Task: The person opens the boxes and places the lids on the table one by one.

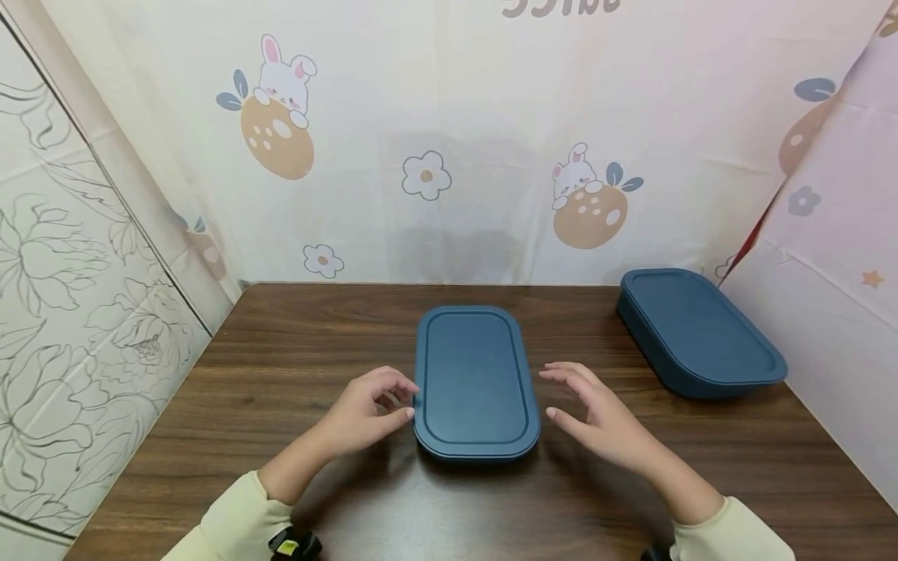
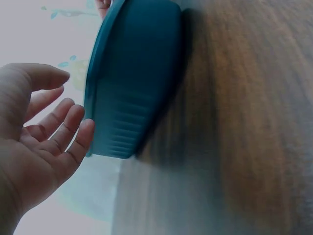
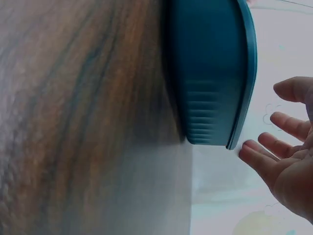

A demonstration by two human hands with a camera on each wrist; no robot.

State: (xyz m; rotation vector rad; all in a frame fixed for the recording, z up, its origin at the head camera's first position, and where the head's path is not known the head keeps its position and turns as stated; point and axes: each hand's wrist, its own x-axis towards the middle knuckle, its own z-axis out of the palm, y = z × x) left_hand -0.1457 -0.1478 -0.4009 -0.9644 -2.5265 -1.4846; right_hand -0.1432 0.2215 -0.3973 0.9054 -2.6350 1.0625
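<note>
A dark blue lidded box (image 1: pixel 475 378) with rounded corners lies on the table between my two hands, its lid on. Beside its left edge is my left hand (image 1: pixel 368 411), fingers loosely bent; the fingertips are at the rim, and whether they touch it I cannot tell. My right hand (image 1: pixel 596 413) is held a little way off the right edge, fingers spread and nothing in them. Ridges mark the box's side wall (image 2: pixel 129 117) in the left wrist view. The right wrist view also shows a ridged side wall (image 3: pixel 203 107), with the right fingers apart from it.
A second dark blue lidded box (image 1: pixel 701 327) stands at the table's back right, set at an angle near the side curtain. A patterned curtain (image 1: pixel 491 218) hangs behind the brown wooden table (image 1: pixel 295 374). At left is a panel with flower drawings (image 1: pixel 84 312).
</note>
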